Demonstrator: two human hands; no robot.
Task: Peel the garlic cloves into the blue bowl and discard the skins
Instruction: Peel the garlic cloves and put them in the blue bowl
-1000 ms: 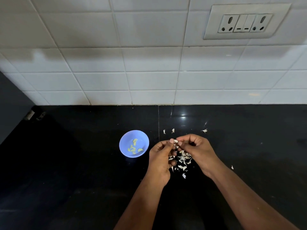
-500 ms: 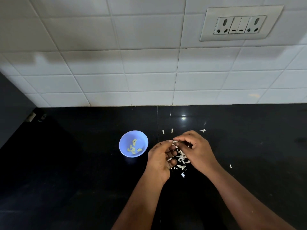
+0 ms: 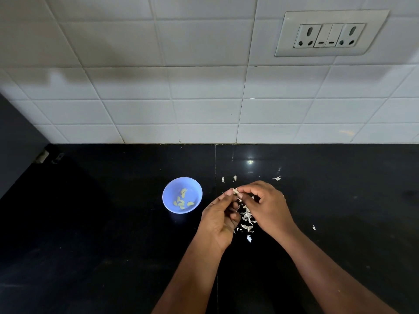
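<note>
A small blue bowl [image 3: 169, 193] sits on the black counter and holds several peeled yellowish cloves [image 3: 182, 200]. Just right of it, my left hand [image 3: 219, 219] and my right hand [image 3: 267, 207] meet fingertip to fingertip. Both pinch one small garlic clove [image 3: 235, 191] with pale skin on it, held above the counter. Below and between the hands lies a heap of white garlic skins [image 3: 246, 219]. Most of the clove is hidden by my fingers.
Loose skin flakes [image 3: 234, 178] lie scattered behind the hands, with another flake [image 3: 314, 227] to the right. The white tiled wall [image 3: 204, 105] with a socket plate [image 3: 331, 34] closes the counter's back. A dark cabinet side [image 3: 15, 141] stands at the left.
My hands stay together over the skin heap, the fingertips working slightly on the clove. The view has shifted a little; the bowl has not moved.
</note>
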